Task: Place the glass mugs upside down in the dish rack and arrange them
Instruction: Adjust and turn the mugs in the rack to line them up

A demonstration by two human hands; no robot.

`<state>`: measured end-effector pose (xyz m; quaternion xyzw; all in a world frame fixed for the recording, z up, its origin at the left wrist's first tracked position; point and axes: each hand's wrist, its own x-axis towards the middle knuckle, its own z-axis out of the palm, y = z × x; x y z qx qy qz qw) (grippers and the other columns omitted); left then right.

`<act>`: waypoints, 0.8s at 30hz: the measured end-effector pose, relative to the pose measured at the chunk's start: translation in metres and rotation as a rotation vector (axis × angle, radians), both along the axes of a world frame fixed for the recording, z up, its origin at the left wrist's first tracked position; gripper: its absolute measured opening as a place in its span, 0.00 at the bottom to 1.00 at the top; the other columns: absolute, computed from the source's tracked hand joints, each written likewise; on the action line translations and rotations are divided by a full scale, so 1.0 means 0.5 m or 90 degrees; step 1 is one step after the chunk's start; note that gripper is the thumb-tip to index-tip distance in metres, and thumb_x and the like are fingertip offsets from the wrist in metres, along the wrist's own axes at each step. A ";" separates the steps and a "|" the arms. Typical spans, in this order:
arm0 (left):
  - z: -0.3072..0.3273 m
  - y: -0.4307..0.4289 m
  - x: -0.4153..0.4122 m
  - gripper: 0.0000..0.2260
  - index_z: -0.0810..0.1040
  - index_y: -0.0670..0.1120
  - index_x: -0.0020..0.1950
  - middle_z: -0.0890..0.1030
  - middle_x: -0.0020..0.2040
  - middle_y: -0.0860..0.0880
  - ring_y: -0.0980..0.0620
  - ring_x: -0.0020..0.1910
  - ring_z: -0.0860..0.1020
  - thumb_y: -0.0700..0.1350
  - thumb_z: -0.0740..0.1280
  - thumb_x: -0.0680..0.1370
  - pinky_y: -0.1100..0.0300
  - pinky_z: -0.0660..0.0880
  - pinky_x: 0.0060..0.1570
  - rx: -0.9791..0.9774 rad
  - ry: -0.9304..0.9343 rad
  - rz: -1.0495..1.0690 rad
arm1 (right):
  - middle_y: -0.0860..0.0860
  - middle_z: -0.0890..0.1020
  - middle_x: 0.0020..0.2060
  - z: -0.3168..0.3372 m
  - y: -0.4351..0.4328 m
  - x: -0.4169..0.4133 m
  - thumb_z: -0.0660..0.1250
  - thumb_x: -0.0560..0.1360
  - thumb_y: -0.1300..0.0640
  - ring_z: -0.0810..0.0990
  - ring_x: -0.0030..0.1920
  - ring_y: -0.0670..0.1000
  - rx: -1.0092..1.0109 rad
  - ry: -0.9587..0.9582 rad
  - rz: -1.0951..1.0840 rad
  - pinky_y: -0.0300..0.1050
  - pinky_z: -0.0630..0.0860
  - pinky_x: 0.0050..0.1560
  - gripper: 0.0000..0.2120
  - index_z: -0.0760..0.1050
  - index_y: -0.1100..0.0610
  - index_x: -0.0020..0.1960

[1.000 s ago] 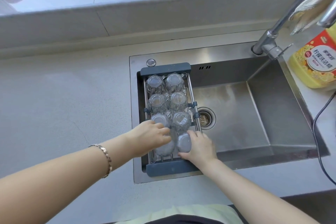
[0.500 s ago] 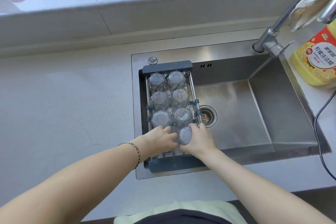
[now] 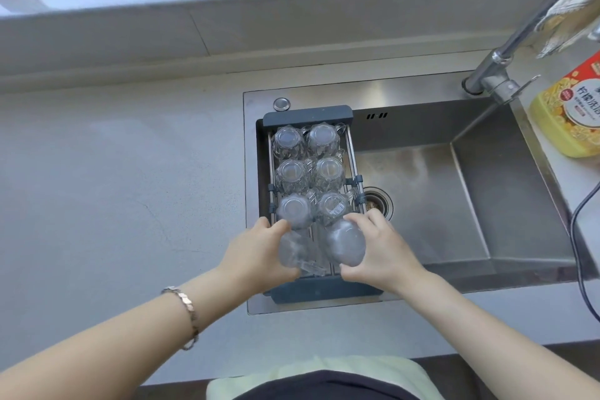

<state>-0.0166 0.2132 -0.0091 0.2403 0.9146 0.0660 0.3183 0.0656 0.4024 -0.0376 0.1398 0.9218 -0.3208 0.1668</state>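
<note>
Reaching forward from the bottom of the view, two bare forearms meet over a dish rack [image 3: 307, 114] that spans the left end of a steel sink [image 3: 422, 172]. The left hand [image 3: 256, 257] comes in from the lower left, a metal bracelet [image 3: 185, 312] on its wrist, fingers curled round the left side of a glass mug [image 3: 292, 252] at the rack's near edge. The right hand [image 3: 383, 253] comes in from the lower right, thumb and fingers wrapped round a second glass mug [image 3: 345, 245], base up, just beside the first. Both held mugs are blurred, so whether they rest on the rack's wires cannot be told. Six more glass mugs [image 3: 306, 172] stand upside down in three pairs, filling the rack from its far edge to the middle, the nearest pair touching the held ones. A tap [image 3: 496, 75] rises at the sink's far right corner, and a yellow bottle of washing-up liquid [image 3: 571, 114] stands on the counter [image 3: 113, 188] beside the sink's right edge.
</note>
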 end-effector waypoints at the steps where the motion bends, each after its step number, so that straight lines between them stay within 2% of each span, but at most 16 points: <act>1: -0.015 0.008 0.010 0.27 0.68 0.50 0.61 0.73 0.53 0.46 0.42 0.49 0.78 0.58 0.70 0.67 0.53 0.77 0.49 -0.015 -0.011 0.038 | 0.51 0.69 0.53 0.005 0.008 0.001 0.73 0.61 0.53 0.70 0.58 0.51 0.006 -0.002 0.032 0.36 0.64 0.50 0.34 0.67 0.53 0.66; 4: -0.059 0.032 0.029 0.26 0.67 0.48 0.60 0.73 0.54 0.44 0.40 0.49 0.78 0.59 0.68 0.68 0.51 0.77 0.49 -0.049 -0.032 0.125 | 0.50 0.69 0.56 0.017 0.031 0.007 0.71 0.61 0.56 0.68 0.59 0.50 0.012 -0.030 0.113 0.38 0.68 0.52 0.35 0.66 0.52 0.66; 7: -0.098 0.048 0.035 0.30 0.64 0.46 0.64 0.75 0.58 0.42 0.41 0.54 0.77 0.62 0.66 0.69 0.54 0.74 0.47 -0.079 -0.080 0.222 | 0.50 0.70 0.58 0.020 0.044 0.013 0.68 0.60 0.62 0.68 0.61 0.51 0.012 -0.041 0.187 0.46 0.75 0.54 0.33 0.68 0.52 0.65; 11: -0.129 0.065 0.037 0.33 0.65 0.42 0.65 0.75 0.62 0.40 0.41 0.60 0.75 0.64 0.65 0.71 0.52 0.75 0.53 -0.097 -0.109 0.314 | 0.50 0.72 0.60 0.012 0.038 0.012 0.66 0.62 0.67 0.67 0.63 0.53 0.006 -0.031 0.261 0.46 0.72 0.59 0.30 0.70 0.52 0.63; 14: -0.125 0.073 0.045 0.33 0.64 0.42 0.65 0.72 0.63 0.40 0.41 0.60 0.75 0.65 0.63 0.72 0.52 0.74 0.54 -0.135 -0.079 0.284 | 0.51 0.72 0.61 -0.007 0.029 -0.001 0.66 0.62 0.68 0.67 0.64 0.54 0.002 -0.031 0.277 0.50 0.69 0.65 0.30 0.71 0.52 0.62; 17: -0.121 0.059 0.047 0.33 0.65 0.42 0.64 0.70 0.62 0.42 0.42 0.60 0.74 0.66 0.63 0.70 0.51 0.73 0.54 -0.134 -0.013 0.186 | 0.50 0.72 0.61 -0.029 0.023 -0.020 0.65 0.62 0.69 0.68 0.63 0.54 -0.006 -0.059 0.286 0.52 0.67 0.65 0.30 0.71 0.51 0.62; 21: -0.133 0.030 0.041 0.31 0.65 0.46 0.66 0.70 0.63 0.46 0.45 0.62 0.70 0.60 0.68 0.70 0.51 0.74 0.56 -0.023 0.007 0.048 | 0.53 0.73 0.62 -0.058 0.002 -0.044 0.64 0.63 0.71 0.69 0.64 0.55 -0.045 -0.101 0.306 0.47 0.65 0.67 0.28 0.73 0.53 0.61; 24: -0.135 0.024 0.032 0.33 0.64 0.47 0.69 0.70 0.65 0.48 0.46 0.64 0.69 0.58 0.70 0.69 0.51 0.73 0.58 -0.017 -0.025 0.014 | 0.55 0.71 0.62 -0.074 -0.009 -0.046 0.62 0.63 0.75 0.69 0.65 0.55 -0.096 -0.115 0.252 0.43 0.65 0.67 0.27 0.74 0.57 0.59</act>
